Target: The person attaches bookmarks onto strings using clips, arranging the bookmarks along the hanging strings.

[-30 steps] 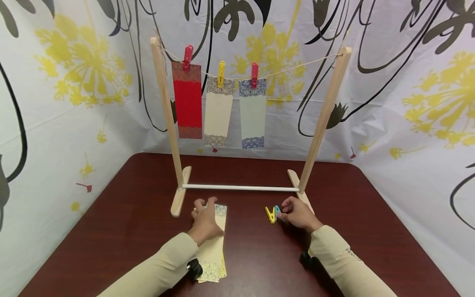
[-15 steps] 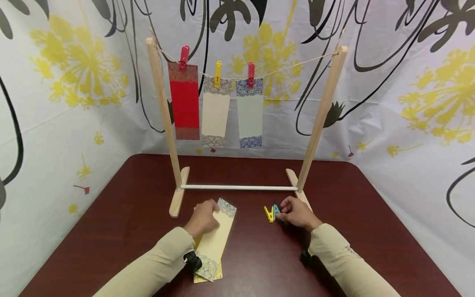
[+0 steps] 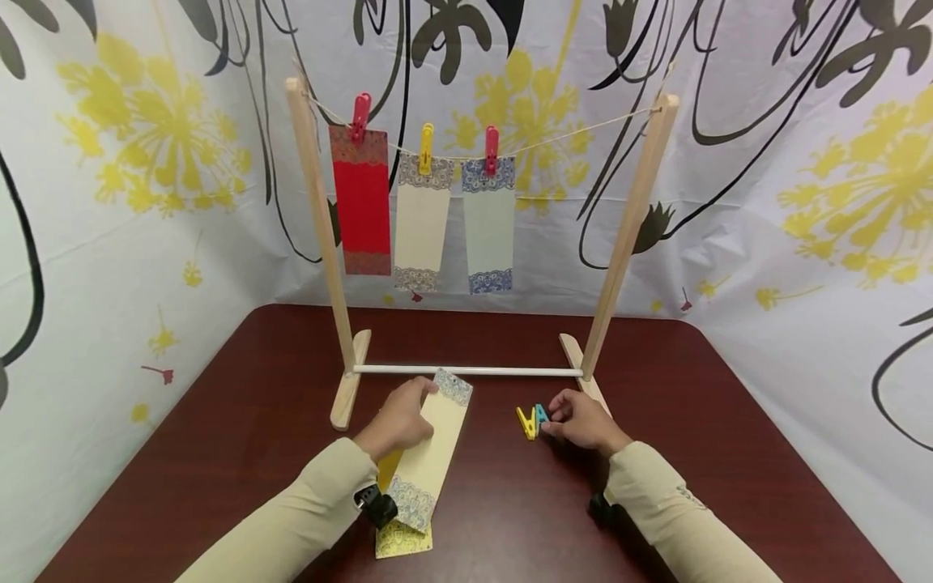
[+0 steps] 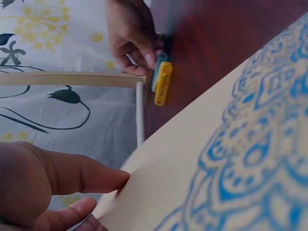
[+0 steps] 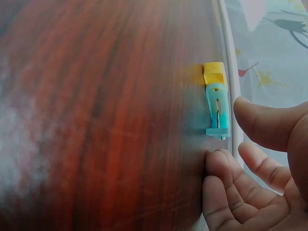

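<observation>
My left hand (image 3: 401,417) pinches a cream card (image 3: 436,445) with blue lace-patterned ends by its left edge, thumb on its face in the left wrist view. The card is tilted to the right and overlaps a yellow card (image 3: 404,541) on the table. Beside a blue clothespin (image 5: 218,108) and a yellow clothespin (image 3: 526,423) rests my right hand (image 3: 583,421). Its fingers are loosely curled, and the right wrist view shows the thumb apart from them with nothing between. Both clothespins stand side by side on the table.
A wooden stand (image 3: 630,235) with a white crossbar (image 3: 466,371) holds a string (image 3: 561,139). Clothespins hang a red card (image 3: 361,209), a beige card (image 3: 421,227) and a pale green card (image 3: 489,227) on it. Patterned cloth (image 3: 729,186) surrounds the dark table (image 3: 656,356).
My left hand has taken hold of the top cream card, turned it and moved it up and slightly right, uncovering more of the yellow card. The right hand stays beside the clothespins.
</observation>
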